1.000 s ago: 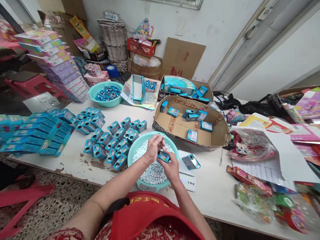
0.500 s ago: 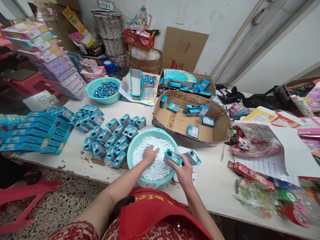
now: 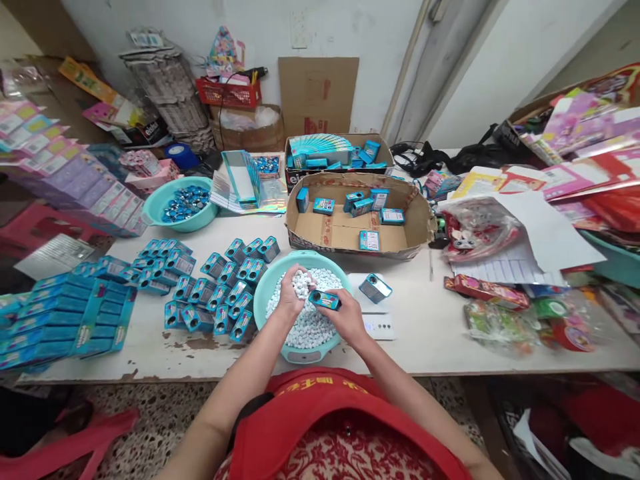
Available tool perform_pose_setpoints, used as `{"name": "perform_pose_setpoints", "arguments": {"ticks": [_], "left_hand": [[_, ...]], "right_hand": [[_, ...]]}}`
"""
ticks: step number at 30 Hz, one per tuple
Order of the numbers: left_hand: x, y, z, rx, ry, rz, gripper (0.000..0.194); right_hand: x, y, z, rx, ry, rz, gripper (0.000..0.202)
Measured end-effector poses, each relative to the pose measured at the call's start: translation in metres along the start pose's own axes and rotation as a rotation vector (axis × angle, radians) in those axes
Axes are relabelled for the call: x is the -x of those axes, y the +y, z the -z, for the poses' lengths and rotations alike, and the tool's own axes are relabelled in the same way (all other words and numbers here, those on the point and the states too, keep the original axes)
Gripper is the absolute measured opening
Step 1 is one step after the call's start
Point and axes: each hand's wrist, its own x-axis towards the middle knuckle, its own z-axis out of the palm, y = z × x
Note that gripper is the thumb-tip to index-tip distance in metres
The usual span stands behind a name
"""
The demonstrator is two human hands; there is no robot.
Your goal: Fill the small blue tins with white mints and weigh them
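Over the turquoise basin [image 3: 260, 313] of small white candies [image 3: 307, 333], my left hand [image 3: 290, 293] is cupped around a heap of the candies. Close beside it, my right hand [image 3: 347, 317] grips a small blue box [image 3: 324, 300] with a round dark hole in its top face. The box is just right of the heap; whether it touches my left fingers I cannot tell. Another small blue box [image 3: 375, 288] rests on a white scale [image 3: 383, 327] to the right. Left of the basin stand several similar boxes [image 3: 219, 298] with holes in their tops.
Behind the basin is a cardboard tray [image 3: 340, 233] with several blue boxes lying in it. A second turquoise basin [image 3: 193, 223] at the left holds blue wrapped pieces. Stacked blue cartons [image 3: 60, 320] fill the table's left end. Plastic-bagged items [image 3: 505, 327] lie on the right.
My left hand has come up out of the candies with a handful. My right hand has brought the blue box left, over the basin and beside that handful. The view has shifted right.
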Motion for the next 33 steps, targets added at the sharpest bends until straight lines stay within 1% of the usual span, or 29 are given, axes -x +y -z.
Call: {"name": "perform_pose_setpoints", "arguments": {"ticks": [1, 4, 8, 12, 14, 18, 21, 27, 33], "left_hand": [[0.002, 0.001, -0.005, 0.034, -0.006, -0.053, 0.031], [0.007, 0.004, -0.015, 0.009, 0.010, -0.156, 0.030], [0.011, 0.007, -0.023, -0.073, 0.039, -0.214, 0.030], [0.010, 0.010, -0.033, -0.101, 0.073, -0.296, 0.035], [0.006, 0.010, -0.036, -0.094, 0.094, -0.297, 0.038], [-0.001, 0.008, -0.036, -0.096, 0.132, -0.241, 0.041], [-0.003, 0.007, -0.036, -0.092, 0.130, -0.249, 0.042], [-0.001, 0.005, -0.042, -0.117, 0.118, -0.227, 0.042], [-0.002, 0.001, -0.045, -0.154, 0.125, -0.247, 0.039]], "right_hand": [[-0.002, -0.001, -0.004, 0.017, -0.006, 0.004, 0.030], [-0.006, -0.006, -0.009, 0.052, -0.017, 0.016, 0.031], [-0.007, -0.014, -0.006, 0.086, -0.035, 0.042, 0.033], [-0.010, -0.021, -0.004, 0.064, 0.006, 0.072, 0.033], [-0.012, -0.021, -0.004, 0.041, 0.019, 0.047, 0.032], [-0.017, -0.015, -0.006, -0.031, 0.009, 0.035, 0.030], [-0.018, -0.011, -0.005, -0.085, 0.023, 0.053, 0.031], [-0.020, -0.007, 0.002, -0.156, 0.015, 0.020, 0.030], [-0.021, -0.009, 0.005, -0.136, 0.022, 0.008, 0.029]]}}
